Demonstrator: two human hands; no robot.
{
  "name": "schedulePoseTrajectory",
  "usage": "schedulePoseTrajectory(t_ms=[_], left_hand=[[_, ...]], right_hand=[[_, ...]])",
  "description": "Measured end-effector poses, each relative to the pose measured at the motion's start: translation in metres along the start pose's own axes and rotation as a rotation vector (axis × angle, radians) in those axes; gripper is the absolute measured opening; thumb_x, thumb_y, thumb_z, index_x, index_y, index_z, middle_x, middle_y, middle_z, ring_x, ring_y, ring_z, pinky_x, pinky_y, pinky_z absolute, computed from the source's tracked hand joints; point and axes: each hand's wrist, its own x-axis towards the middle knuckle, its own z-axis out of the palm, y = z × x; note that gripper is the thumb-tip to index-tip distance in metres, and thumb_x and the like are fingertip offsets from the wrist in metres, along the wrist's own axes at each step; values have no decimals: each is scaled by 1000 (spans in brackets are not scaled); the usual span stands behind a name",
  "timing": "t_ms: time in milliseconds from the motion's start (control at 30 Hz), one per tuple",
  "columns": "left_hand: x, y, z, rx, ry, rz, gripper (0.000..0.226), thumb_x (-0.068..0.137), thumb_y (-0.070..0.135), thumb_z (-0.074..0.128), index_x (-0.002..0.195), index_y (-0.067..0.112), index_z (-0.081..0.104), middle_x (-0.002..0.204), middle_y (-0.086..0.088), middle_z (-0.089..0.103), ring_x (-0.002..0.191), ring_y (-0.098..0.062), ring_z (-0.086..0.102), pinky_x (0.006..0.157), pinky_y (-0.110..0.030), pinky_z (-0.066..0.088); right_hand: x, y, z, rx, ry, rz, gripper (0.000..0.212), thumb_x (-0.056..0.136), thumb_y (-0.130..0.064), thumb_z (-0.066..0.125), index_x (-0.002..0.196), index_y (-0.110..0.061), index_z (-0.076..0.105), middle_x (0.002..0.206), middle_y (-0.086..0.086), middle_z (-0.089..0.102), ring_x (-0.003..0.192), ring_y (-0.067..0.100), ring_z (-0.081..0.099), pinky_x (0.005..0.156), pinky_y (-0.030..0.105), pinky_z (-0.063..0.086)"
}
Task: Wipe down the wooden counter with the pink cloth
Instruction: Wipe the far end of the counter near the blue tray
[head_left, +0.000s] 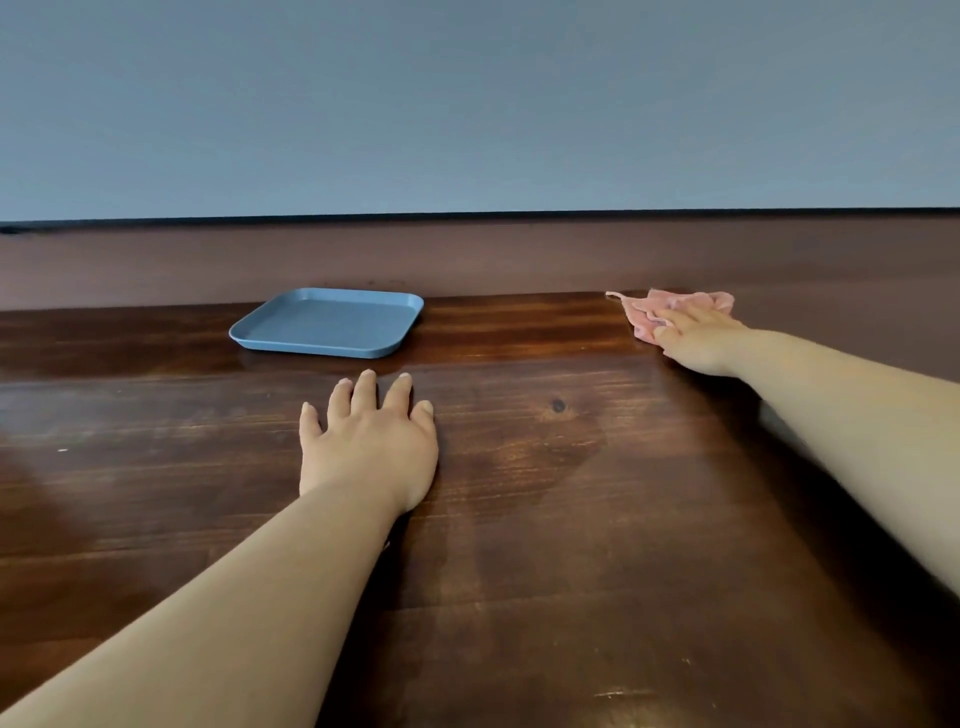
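The dark wooden counter (545, 519) fills the lower part of the head view. At its far right, against the wooden back ledge, lies the crumpled pink cloth (670, 304). My right hand (696, 338) lies flat on the cloth with straight fingers and presses it to the wood; part of the cloth is hidden under the hand. My left hand (369, 441) rests palm down on the bare counter in the middle, fingers spread, holding nothing.
A blue square tray (327, 325) with nothing in it sits at the back of the counter, just beyond my left hand. A raised wooden back ledge (467, 257) runs along the far edge below a grey-blue wall (467, 104).
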Motion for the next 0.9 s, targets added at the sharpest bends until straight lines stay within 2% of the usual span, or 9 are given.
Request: schedulePoseTrajectory(t_ms=[100,167,233,300,400,500,600,767,900], left_hand=[[5,1,3,8,-2,8,58,96,55,4,152,40,5,163,2,1,149,-20,-5,116,-51,-2],[6,-1,3,12,3,3,58,96,56,4,152,41,5,163,3,2,149,-21,-4,116,-52,-1],[5,-2,2,12,7,-1,58,96,56,4,152,41,6,163,3,2,149,-20,-3,117,-52,-1],[2,-2,1,9,2,3,58,96,55,4,152,41,5,163,2,3,149,-20,-3,117,-51,0],[2,-2,1,11,7,11,58,96,55,4,152,40,5,163,2,2,149,-21,-3,117,-52,0],[3,-1,3,21,14,14,58,95,55,4,152,40,5,163,2,2,149,-22,-3,117,-53,0],[4,-2,2,33,15,-1,59,95,54,3,152,39,4,163,1,2,149,-22,-3,117,-53,1],[-4,2,-2,11,8,-2,57,97,52,5,153,38,3,163,1,-1,149,-22,-5,117,-53,0],[-2,3,-1,14,-3,-8,57,98,51,5,153,37,4,163,0,-1,148,-22,-5,117,-53,-2]], right_hand=[[-13,19,2,11,-10,5,59,104,-47,15,161,-34,16,170,1,0,155,33,4,125,47,10],[-12,16,-2,20,12,35,54,105,-45,18,158,-37,24,168,4,10,152,35,13,123,49,18],[-11,3,-8,11,63,65,50,105,-42,24,152,-32,34,159,11,27,145,38,27,116,50,30],[-16,-5,-11,-4,90,78,49,105,-42,26,150,-28,36,154,11,32,141,38,32,114,49,34],[-32,2,-3,-38,-2,12,55,106,-44,17,159,-30,24,167,2,11,152,35,13,122,49,20],[-39,17,4,-55,-65,-25,59,105,-47,12,162,-32,11,170,-4,-4,155,30,-1,125,49,9],[-24,13,-1,-20,-81,-9,58,105,-51,13,161,-35,14,169,-4,-2,155,29,-1,124,48,8],[4,-11,-11,-16,0,1,55,107,-42,16,158,-26,27,167,4,14,153,33,11,124,51,13],[-1,-11,-3,-58,-104,-17,58,106,-46,12,162,-30,14,170,-3,-2,154,33,-7,124,48,-1]])
